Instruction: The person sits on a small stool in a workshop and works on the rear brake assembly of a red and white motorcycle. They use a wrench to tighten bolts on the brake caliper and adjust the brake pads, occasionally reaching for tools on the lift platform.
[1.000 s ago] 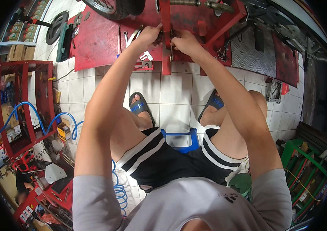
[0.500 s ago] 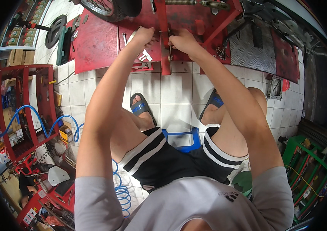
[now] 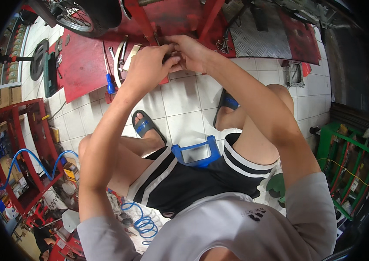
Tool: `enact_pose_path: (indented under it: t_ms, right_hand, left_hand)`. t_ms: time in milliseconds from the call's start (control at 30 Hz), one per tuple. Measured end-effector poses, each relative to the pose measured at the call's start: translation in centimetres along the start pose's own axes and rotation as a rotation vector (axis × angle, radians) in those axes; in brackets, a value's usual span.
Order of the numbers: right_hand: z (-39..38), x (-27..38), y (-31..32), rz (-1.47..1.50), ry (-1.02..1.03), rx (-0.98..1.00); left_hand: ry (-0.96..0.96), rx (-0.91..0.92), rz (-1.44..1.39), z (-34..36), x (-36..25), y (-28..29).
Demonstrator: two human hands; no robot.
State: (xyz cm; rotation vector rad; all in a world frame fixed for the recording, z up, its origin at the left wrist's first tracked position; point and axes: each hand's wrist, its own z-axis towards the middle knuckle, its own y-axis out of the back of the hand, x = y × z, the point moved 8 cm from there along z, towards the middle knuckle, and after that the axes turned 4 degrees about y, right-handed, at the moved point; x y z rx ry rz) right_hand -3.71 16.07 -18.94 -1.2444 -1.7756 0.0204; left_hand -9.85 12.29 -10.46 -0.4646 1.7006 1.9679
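My left hand [image 3: 149, 67] and my right hand [image 3: 189, 53] meet over the front edge of a red platform [image 3: 80, 65], beside a red upright post [image 3: 143, 21]. Both have their fingers curled in and nearly touching. Whatever is between them is hidden or too small to make out. Left of my left hand lie a screwdriver with a blue handle [image 3: 110, 83], a wrench [image 3: 112, 54], a curved pale strip [image 3: 117, 67] and a flat cream-coloured piece [image 3: 132, 56]. Several small bolts [image 3: 223, 46] lie on the platform to the right of my right hand.
A spoked wheel [image 3: 80, 19] stands on the platform at the far left. Ribbed metal plate [image 3: 254, 41] covers its right part. A blue stool [image 3: 196, 153] is between my legs. A red rack [image 3: 19, 148] with a blue coiled hose [image 3: 143, 224] nearby is left; a green rack [image 3: 345, 161] is right.
My hands, apart on either side of the red post before, have come together and nearer to me. The view has swung, so the screwdriver now shows beside my left forearm.
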Motion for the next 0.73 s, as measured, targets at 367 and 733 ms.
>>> enact_pose_path:
  t_ms: [367,733]
  right_hand:
    - [1.4,-4.5,24.9,-0.078,-0.024,-0.674]
    - [1.1,-2.2,26.3,-0.477,0.028,-1.164]
  left_hand:
    - [0.621,-0.099,-0.264,1.4,11.4,-0.8]
    - [0.722,-0.136,-0.976,-0.9,10.2,-8.4]
